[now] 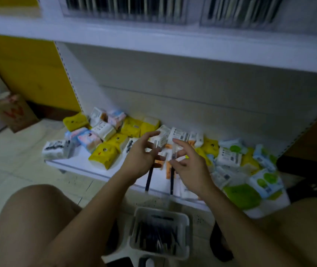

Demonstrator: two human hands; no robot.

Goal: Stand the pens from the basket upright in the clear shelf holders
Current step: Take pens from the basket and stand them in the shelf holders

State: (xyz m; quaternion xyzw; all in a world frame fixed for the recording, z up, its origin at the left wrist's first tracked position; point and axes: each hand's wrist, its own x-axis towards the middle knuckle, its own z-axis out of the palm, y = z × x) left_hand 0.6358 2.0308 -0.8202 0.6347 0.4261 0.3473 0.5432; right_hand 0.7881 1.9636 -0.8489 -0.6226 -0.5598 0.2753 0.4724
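My left hand [141, 155] pinches a dark pen [150, 178] with a clear cap, its barrel pointing down. Beside it, my right hand [188, 164] pinches a second dark pen [172, 182] the same way. Both hands hover above the low white shelf [80, 162]. Between my knees stands the grey basket [140, 214], which holds several dark pens [157, 236]. The clear shelf holders [126, 6] sit on the upper shelf at the top, with pens standing upright in them; the picture is blurred there.
Several tissue packs [105, 153] in yellow, white, blue and green lie across the low shelf. A brown paper bag [13, 112] stands on the floor at the left by a yellow wall. A black crate [312, 176] is at the right.
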